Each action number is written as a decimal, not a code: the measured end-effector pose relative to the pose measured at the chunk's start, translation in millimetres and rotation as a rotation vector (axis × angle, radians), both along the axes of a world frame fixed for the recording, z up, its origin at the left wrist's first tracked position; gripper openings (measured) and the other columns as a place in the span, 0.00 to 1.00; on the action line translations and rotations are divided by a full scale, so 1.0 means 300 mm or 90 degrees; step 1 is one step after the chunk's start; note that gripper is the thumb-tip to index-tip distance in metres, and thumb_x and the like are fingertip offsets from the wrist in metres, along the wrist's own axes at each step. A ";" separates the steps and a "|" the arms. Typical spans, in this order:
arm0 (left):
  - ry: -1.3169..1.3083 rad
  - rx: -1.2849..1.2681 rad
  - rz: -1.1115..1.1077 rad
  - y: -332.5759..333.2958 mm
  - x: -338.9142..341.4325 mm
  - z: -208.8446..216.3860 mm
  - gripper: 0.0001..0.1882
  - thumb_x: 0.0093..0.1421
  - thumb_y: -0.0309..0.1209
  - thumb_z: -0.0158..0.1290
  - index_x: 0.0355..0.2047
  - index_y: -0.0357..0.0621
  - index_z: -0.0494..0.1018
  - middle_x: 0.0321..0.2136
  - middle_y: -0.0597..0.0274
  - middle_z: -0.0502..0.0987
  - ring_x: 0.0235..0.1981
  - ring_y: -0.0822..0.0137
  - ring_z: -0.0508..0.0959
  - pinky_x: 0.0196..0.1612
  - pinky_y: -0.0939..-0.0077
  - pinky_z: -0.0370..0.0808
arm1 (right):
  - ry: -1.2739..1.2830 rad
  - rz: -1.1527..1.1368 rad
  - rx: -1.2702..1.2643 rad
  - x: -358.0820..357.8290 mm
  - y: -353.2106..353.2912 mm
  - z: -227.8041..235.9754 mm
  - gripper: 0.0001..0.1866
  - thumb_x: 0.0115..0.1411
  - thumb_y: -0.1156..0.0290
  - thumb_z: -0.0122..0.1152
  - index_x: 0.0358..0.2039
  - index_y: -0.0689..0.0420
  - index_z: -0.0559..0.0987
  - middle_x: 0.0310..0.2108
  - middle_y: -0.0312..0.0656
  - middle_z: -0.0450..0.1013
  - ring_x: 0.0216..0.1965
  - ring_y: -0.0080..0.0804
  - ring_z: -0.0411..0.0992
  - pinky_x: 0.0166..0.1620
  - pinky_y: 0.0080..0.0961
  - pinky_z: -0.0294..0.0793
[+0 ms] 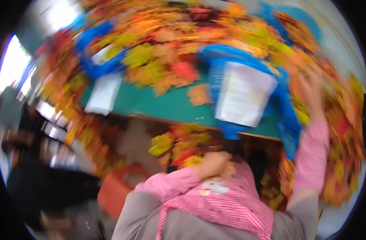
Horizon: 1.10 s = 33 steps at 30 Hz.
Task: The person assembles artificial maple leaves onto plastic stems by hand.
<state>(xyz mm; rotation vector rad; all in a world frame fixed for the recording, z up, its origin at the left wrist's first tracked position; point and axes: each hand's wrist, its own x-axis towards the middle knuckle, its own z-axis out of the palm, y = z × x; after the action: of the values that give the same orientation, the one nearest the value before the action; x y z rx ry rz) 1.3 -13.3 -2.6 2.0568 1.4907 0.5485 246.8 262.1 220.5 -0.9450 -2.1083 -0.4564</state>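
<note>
Low over my lap, my left hand (215, 163) has its fingers curled in, and what they hold is hidden. Touching or just beyond it is a bunch of artificial maple leaves (183, 146) in yellow, red and orange. My right hand (311, 82) reaches far forward on the right, among orange and yellow artificial leaves (299, 106); motion smears its fingers. Between the hands, a white paper sheet (245, 94) lies on a blue plastic bag (215, 58) at the table's near edge.
Leaf garlands (151, 30) heap across the green table (151, 102) and hang over both sides. A second blue bag (87, 52) and white paper (104, 94) lie at the left. An orange-red stool (119, 192) stands left of me, near a person in dark clothes (47, 188).
</note>
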 end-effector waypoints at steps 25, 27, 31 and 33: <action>-0.187 0.037 0.197 -0.073 -0.032 0.128 0.09 0.54 0.30 0.56 0.35 0.41 0.79 0.31 0.53 0.80 0.34 0.54 0.80 0.37 0.66 0.76 | 0.101 0.289 -0.805 -0.201 -0.802 -0.366 0.05 0.56 0.76 0.55 0.33 0.64 0.75 0.30 0.44 0.73 0.35 0.36 0.71 0.42 0.27 0.70; -0.228 0.063 0.177 -0.048 -0.012 0.131 0.08 0.54 0.28 0.57 0.34 0.40 0.78 0.31 0.53 0.80 0.33 0.55 0.81 0.36 0.68 0.76 | 0.096 0.238 -0.752 -0.179 -0.774 -0.354 0.04 0.57 0.78 0.55 0.33 0.63 0.75 0.30 0.42 0.72 0.35 0.35 0.70 0.41 0.27 0.69; -0.298 0.108 0.169 -0.028 0.032 0.140 0.07 0.54 0.28 0.56 0.32 0.41 0.78 0.30 0.55 0.79 0.31 0.53 0.79 0.34 0.66 0.76 | -0.007 0.190 -0.576 -0.162 -0.745 -0.406 0.03 0.56 0.78 0.55 0.32 0.63 0.75 0.31 0.43 0.72 0.37 0.38 0.70 0.42 0.28 0.68; -0.309 0.116 0.176 -0.030 0.044 0.149 0.06 0.54 0.27 0.56 0.32 0.40 0.78 0.29 0.55 0.79 0.31 0.54 0.79 0.34 0.67 0.75 | 0.013 0.185 -0.579 -0.163 -0.748 -0.427 0.04 0.56 0.77 0.56 0.32 0.62 0.75 0.31 0.43 0.72 0.37 0.39 0.70 0.42 0.29 0.68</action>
<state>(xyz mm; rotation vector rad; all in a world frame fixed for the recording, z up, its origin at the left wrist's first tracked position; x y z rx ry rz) 14.5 -22.4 42.1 1.6789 1.4658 1.2334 197.9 37.7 92.3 -1.0651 -2.3914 0.7224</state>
